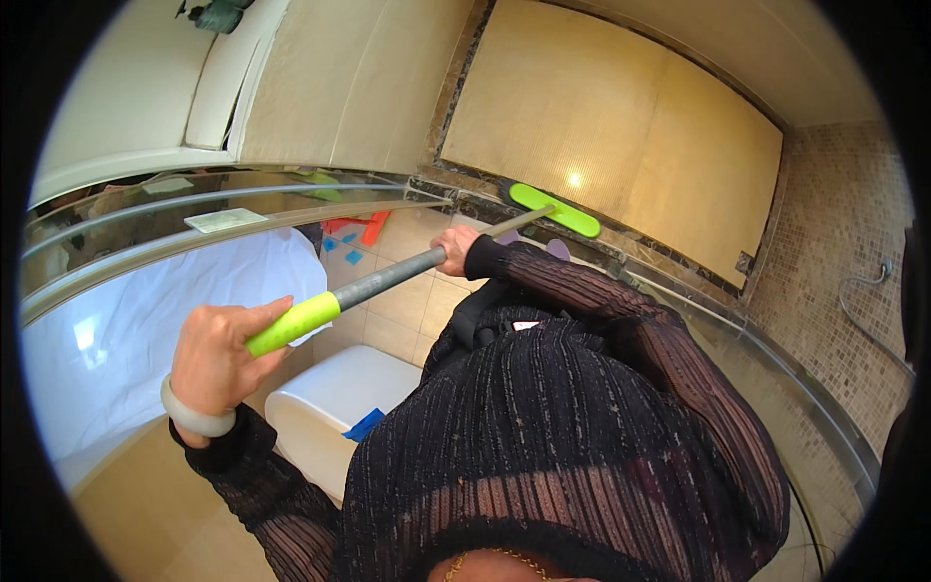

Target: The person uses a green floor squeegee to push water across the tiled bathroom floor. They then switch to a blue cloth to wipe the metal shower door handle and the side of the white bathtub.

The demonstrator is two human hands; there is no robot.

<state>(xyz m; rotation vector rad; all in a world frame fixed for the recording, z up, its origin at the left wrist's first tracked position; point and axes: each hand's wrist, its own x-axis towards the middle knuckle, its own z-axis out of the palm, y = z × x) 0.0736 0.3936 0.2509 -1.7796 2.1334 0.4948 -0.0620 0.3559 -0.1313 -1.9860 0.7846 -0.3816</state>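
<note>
My left hand (219,354), with a pale bangle at the wrist, is closed around the lime-green grip at the near end of a long-handled mop (393,275). Farther up the grey pole, my right hand (457,250) wraps around it. The pole runs away to the upper right. It ends in an oblong lime-green mop head (555,210), which lies against a ribbed beige panel (621,116) bordered with dark marble. The underside of the head is hidden.
A white toilet-like lid (341,386) with a blue piece (364,425) stands below the pole. Red strips (374,228) and small blue pieces lie on the tiles. White sheeting (184,330) hangs at left. A shower hose (853,301) runs down the mosaic wall.
</note>
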